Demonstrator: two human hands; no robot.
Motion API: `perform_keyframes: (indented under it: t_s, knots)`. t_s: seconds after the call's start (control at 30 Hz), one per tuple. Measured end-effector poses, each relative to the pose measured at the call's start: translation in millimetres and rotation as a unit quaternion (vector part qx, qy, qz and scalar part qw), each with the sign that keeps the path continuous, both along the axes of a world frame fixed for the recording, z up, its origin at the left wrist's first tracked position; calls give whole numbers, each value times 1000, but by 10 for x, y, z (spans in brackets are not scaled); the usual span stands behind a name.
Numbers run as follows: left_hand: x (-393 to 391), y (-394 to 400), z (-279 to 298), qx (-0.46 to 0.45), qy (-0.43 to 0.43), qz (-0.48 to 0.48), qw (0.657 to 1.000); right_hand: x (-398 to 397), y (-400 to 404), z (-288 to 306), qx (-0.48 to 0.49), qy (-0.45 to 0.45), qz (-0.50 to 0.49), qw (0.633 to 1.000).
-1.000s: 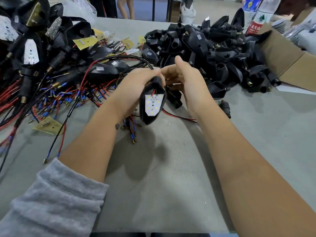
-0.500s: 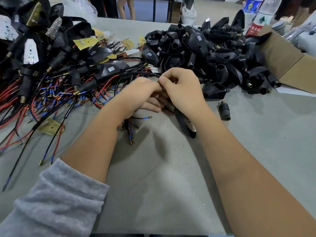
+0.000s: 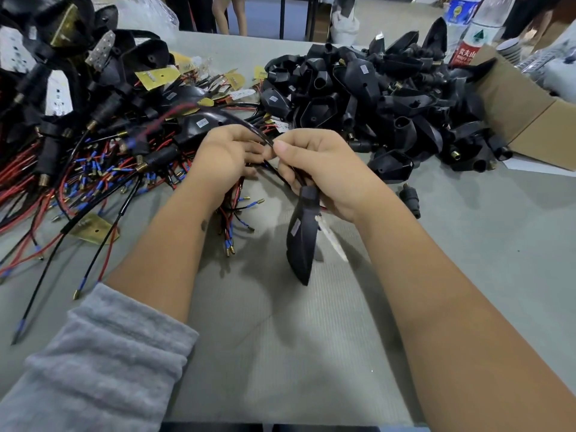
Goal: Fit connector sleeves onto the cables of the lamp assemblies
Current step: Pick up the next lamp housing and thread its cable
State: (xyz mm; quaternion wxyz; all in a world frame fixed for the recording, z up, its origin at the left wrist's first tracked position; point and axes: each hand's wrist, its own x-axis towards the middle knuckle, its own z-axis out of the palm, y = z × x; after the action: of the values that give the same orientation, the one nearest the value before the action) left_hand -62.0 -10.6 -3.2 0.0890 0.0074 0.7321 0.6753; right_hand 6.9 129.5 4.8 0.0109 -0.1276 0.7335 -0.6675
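A black lamp housing (image 3: pixel 300 241) hangs tip down over the grey table, its neck gripped in the lower fingers of my right hand (image 3: pixel 324 169). That hand's thumb and forefinger pinch the lamp's black cable (image 3: pixel 249 127). My left hand (image 3: pixel 227 157) pinches the same cable just to the left, fingertips nearly touching the right thumb. The cable arcs away up and left, blurred, with a red wire beside it. Whether a sleeve sits between the fingertips is hidden.
Wired lamp assemblies with red and blue-tipped wires (image 3: pixel 78 169) are heaped at the left. A pile of black lamp housings (image 3: pixel 383 98) fills the back right, beside a cardboard box (image 3: pixel 523 113) and water bottles (image 3: pixel 470 32). One loose black connector (image 3: pixel 411 199) lies right of my hands.
The lamp went from face up in my left hand to hanging tip down from my right. Both hands closed on its cable, which has lifted clear of the wire pile.
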Motion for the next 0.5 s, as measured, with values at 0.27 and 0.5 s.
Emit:
perform_keyframes:
  t_s: [0.27, 0.5]
  knots:
    - [37, -47, -34, 36, 47, 26, 998, -127, 164, -66, 65, -3, -248, 966]
    - [-39, -92, -75, 173, 24, 65, 983, -55, 103, 0, 168, 11, -144, 975]
